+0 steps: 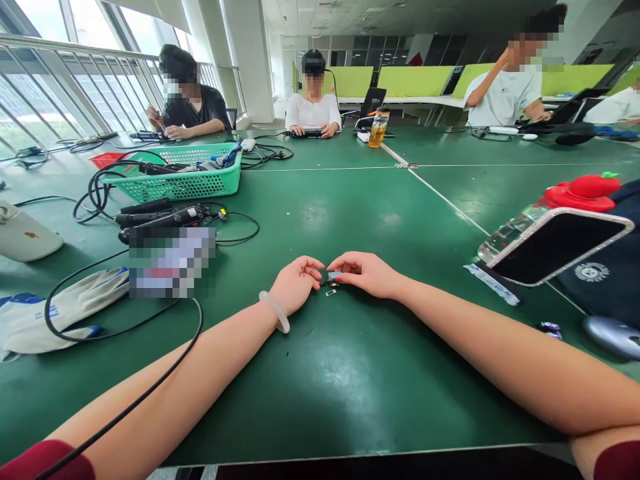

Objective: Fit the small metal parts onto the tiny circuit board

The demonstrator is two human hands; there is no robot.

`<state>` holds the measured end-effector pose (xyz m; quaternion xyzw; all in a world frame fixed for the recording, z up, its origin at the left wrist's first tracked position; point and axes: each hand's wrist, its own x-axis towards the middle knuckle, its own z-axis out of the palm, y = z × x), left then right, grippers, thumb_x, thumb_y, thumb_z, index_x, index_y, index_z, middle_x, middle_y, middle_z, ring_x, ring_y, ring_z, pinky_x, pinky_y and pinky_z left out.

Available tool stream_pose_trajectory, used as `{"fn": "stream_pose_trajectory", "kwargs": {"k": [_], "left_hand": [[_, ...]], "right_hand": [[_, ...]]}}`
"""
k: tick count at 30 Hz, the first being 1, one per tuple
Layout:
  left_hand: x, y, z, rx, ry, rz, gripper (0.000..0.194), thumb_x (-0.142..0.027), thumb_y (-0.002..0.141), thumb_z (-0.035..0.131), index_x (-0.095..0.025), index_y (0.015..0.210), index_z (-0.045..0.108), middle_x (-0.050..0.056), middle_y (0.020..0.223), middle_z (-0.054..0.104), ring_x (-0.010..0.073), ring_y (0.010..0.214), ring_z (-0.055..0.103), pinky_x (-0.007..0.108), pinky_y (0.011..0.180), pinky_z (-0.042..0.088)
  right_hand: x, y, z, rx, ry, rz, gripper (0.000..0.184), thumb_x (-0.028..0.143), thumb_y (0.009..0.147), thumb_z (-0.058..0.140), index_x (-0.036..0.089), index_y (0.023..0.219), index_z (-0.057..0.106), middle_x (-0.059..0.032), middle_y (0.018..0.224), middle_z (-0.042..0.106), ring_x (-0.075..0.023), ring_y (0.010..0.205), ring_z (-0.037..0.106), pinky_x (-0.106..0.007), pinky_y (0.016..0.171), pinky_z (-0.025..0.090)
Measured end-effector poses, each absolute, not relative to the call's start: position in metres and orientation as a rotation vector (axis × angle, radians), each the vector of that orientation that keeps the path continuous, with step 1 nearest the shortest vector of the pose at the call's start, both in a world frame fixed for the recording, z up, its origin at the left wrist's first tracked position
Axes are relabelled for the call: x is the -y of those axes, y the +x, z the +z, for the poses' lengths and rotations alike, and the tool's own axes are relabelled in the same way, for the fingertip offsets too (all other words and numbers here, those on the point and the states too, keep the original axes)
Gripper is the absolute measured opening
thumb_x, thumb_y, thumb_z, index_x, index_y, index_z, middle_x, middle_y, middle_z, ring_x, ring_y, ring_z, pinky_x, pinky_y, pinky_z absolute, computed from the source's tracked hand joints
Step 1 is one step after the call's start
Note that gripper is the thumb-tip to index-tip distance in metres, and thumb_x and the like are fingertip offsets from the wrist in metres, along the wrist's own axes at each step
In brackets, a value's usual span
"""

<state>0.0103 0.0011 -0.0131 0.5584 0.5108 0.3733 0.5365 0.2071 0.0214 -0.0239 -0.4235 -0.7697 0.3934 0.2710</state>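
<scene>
At the middle of the green table [320, 373], my two hands nearly meet over some tiny parts. My right hand [370, 275] is closed, its thumb and fingers pinching a small silvery flat piece [335, 275]. My left hand [295, 285], with a pale bangle [275, 312] at the wrist, has curled fingers beside a small dark bit [324, 283]; what these fingers hold, if anything, is too small to make out. Just below the fingertips lies a small pale rectangular frame [331, 293].
Left are a green basket [187, 180] with cables and tools, work gloves [65, 310] and a black cable crossing my left arm. Right are a propped phone [560, 247], a red-lidded bottle [520, 230] and a mouse [613, 337]. Several people sit around the table.
</scene>
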Motion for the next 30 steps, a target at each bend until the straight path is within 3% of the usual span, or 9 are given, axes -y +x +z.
{"fn": "stream_pose_trajectory", "kwargs": {"k": [3, 7, 12, 21, 30], "left_hand": [[0.007, 0.015, -0.014, -1.218, 1.462, 0.941, 0.031, -0.008, 0.071, 0.056, -0.016, 0.100, 0.059, 0.002, 0.089, 0.060, 0.0093, 0.072, 0.058, 0.026, 0.074, 0.050], [0.017, 0.012, -0.012, -1.097, 1.750, 0.991, 0.043, -0.025, 0.074, 0.069, -0.019, 0.115, 0.058, 0.009, 0.114, 0.058, 0.0155, 0.093, 0.059, 0.030, 0.081, 0.053], [0.017, 0.003, -0.006, -1.111, 2.024, 0.973, 0.036, -0.021, 0.076, 0.069, -0.021, 0.111, 0.063, 0.005, 0.101, 0.064, 0.0161, 0.089, 0.060, 0.032, 0.084, 0.053], [0.015, 0.001, -0.006, -1.191, 2.139, 0.898, 0.036, -0.019, 0.079, 0.062, -0.023, 0.115, 0.065, 0.005, 0.099, 0.066, 0.0166, 0.087, 0.061, 0.032, 0.083, 0.052], [0.000, 0.000, -0.017, -1.112, 1.659, 0.964, 0.038, -0.006, 0.077, 0.051, -0.017, 0.113, 0.058, 0.009, 0.122, 0.062, 0.0176, 0.115, 0.058, 0.036, 0.101, 0.045]], "right_hand": [[-0.013, 0.204, -0.020, 1.994, -1.090, 1.033, 0.028, 0.040, 0.077, 0.065, 0.018, 0.095, 0.064, -0.0023, 0.077, 0.063, -0.0141, 0.067, 0.056, -0.030, 0.067, 0.048], [0.006, 0.194, -0.012, 1.966, -1.075, 0.815, 0.017, 0.027, 0.077, 0.064, 0.021, 0.093, 0.061, -0.0017, 0.081, 0.065, -0.0133, 0.068, 0.057, -0.030, 0.069, 0.050], [0.021, 0.182, -0.013, 1.920, -0.986, 0.786, 0.027, 0.014, 0.078, 0.056, 0.023, 0.103, 0.060, -0.0024, 0.097, 0.067, -0.0147, 0.083, 0.063, -0.033, 0.083, 0.053], [0.020, 0.182, -0.016, 1.722, -0.960, 0.965, 0.027, 0.025, 0.081, 0.061, 0.022, 0.107, 0.061, -0.0046, 0.098, 0.068, -0.0173, 0.088, 0.066, -0.038, 0.087, 0.055], [0.003, 0.188, -0.032, 2.262, -1.099, 0.392, 0.027, 0.021, 0.087, 0.057, 0.024, 0.111, 0.070, -0.0073, 0.114, 0.066, -0.0243, 0.104, 0.056, -0.047, 0.097, 0.043]]}}
